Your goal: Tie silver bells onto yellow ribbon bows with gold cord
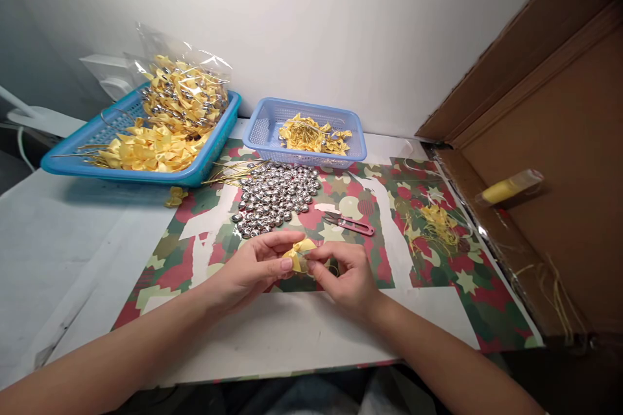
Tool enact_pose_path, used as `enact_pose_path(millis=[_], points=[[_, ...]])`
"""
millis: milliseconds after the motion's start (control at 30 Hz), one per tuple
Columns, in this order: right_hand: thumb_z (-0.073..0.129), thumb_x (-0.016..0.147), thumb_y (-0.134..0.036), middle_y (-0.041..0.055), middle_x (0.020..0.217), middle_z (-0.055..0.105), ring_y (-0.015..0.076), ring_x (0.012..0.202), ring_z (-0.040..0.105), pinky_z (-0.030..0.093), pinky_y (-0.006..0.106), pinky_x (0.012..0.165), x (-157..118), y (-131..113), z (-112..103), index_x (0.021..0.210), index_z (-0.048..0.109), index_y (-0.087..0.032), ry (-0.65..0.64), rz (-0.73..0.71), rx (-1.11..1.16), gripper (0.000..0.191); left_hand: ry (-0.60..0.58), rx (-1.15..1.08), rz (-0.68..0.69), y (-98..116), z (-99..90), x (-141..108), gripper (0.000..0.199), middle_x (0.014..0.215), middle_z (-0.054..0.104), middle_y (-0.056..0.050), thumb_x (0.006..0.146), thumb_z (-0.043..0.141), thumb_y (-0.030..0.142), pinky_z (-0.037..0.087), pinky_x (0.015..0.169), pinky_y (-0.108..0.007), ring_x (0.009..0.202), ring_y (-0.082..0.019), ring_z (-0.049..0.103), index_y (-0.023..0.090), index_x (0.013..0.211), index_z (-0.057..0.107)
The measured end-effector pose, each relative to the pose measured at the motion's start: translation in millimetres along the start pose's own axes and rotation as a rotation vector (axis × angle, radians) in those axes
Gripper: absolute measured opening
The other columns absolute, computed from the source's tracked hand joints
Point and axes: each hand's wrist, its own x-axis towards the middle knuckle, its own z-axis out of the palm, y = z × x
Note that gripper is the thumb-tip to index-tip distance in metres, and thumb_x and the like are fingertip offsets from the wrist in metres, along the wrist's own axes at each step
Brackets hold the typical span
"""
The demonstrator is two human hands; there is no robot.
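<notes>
Between both hands, just above the front of the patterned mat, is a yellow ribbon bow (294, 254). My left hand (257, 266) is closed on the bow from the left, thumb in front and fingers behind. At the bow's right side, my right hand (343, 272) pinches; its fingertips hide what exactly they grip, and a thin yellow strand shows near them. Beyond the hands lies a heap of shiny silver bells or beads (277, 198). Pink-handled thread snips (348, 224) rest to the right of the heap.
A large blue basket (219, 142) at the left holds yellow bows and a clear bag (187, 91) of them. A smaller blue basket (257, 133) holds more. Yellow thread scraps (440, 224) lie right. A cardboard wall (545, 117) with a yellow tube (511, 187) bounds the right side.
</notes>
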Motion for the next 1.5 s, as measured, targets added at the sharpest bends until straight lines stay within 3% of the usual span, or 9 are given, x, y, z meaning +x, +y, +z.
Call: enact_pose_path(millis=[367,700,933,1033,1133,1233,1367,1500], points=[[0.063,0.079,-0.015,0.0012,0.063,0.071,0.0105,0.053,0.061,0.047,0.020,0.053,-0.3,-0.3,0.4,0.072,0.069,-0.017,-0.011,0.036,0.001,0.009,0.002,0.000,0.003,-0.4,-0.1,0.8,0.032,0.076,0.074,-0.001,0.059,0.089,0.019,0.045,0.054,-0.016,0.054,-0.006,0.057,0.023,0.089,0.079],[0.063,0.078,-0.015,0.0005,0.064,0.071,0.0103,0.052,0.059,0.045,0.021,0.052,-3.4,3.6,2.8,0.073,0.069,-0.018,-0.014,0.066,0.003,0.008,0.045,0.077,-0.005,-1.3,-1.8,0.3,0.035,0.065,0.066,0.001,0.057,0.091,0.024,0.028,0.041,-0.014,0.049,-0.005,0.048,0.022,0.090,0.079],[0.065,0.081,-0.021,0.0011,0.061,0.067,0.0111,0.054,0.058,0.045,0.022,0.054,-3.7,2.9,5.3,0.070,0.066,-0.017,-0.031,0.149,0.076,0.012,-0.012,0.069,-0.001,-4.4,-4.0,1.3,0.033,0.074,0.073,-0.002,0.061,0.089,0.023,0.034,0.045,-0.013,0.052,-0.005,0.052,0.021,0.092,0.079],[0.063,0.082,-0.025,0.0008,0.059,0.063,0.0115,0.055,0.055,0.045,0.024,0.055,-4.9,2.2,6.2,0.069,0.065,-0.017,-0.043,0.203,0.094,0.015,-0.034,0.067,-0.009,-6.4,-4.0,2.0,0.030,0.085,0.076,-0.004,0.063,0.087,0.021,0.047,0.060,-0.016,0.069,-0.010,0.064,0.022,0.092,0.079],[0.062,0.082,-0.027,0.0009,0.060,0.063,0.0119,0.055,0.054,0.046,0.025,0.056,-5.6,2.6,7.2,0.070,0.065,-0.018,-0.050,0.233,0.109,0.016,-0.030,0.080,-0.006,-6.9,-2.4,2.3,0.029,0.090,0.077,-0.005,0.064,0.086,0.020,0.052,0.071,-0.020,0.080,-0.014,0.067,0.022,0.093,0.079],[0.062,0.082,-0.029,0.0024,0.063,0.065,0.0131,0.058,0.057,0.047,0.025,0.058,-4.9,3.6,7.9,0.069,0.065,-0.017,-0.056,0.268,0.127,0.018,-0.018,0.118,0.041,-6.1,-1.1,1.8,0.027,0.083,0.076,-0.004,0.065,0.086,0.020,0.050,0.062,-0.018,0.069,-0.012,0.064,0.022,0.092,0.079],[0.065,0.080,-0.027,0.0034,0.072,0.069,0.0138,0.064,0.060,0.047,0.025,0.060,-2.4,4.8,6.5,0.078,0.069,-0.018,-0.040,0.291,0.082,0.011,0.045,0.183,0.061,-5.8,-2.8,0.3,0.032,0.077,0.073,-0.002,0.065,0.086,0.023,0.032,0.039,-0.013,0.047,-0.004,0.049,0.024,0.096,0.078],[0.062,0.083,-0.024,0.0001,0.063,0.062,0.0108,0.057,0.050,0.041,0.023,0.056,-0.4,6.6,4.2,0.077,0.069,-0.018,-0.043,0.243,-0.009,0.011,0.089,0.232,0.085,-6.9,-6.6,-0.6,0.037,0.075,0.070,-0.002,0.064,0.086,0.025,0.028,0.036,-0.014,0.045,-0.004,0.044,0.023,0.100,0.077]])
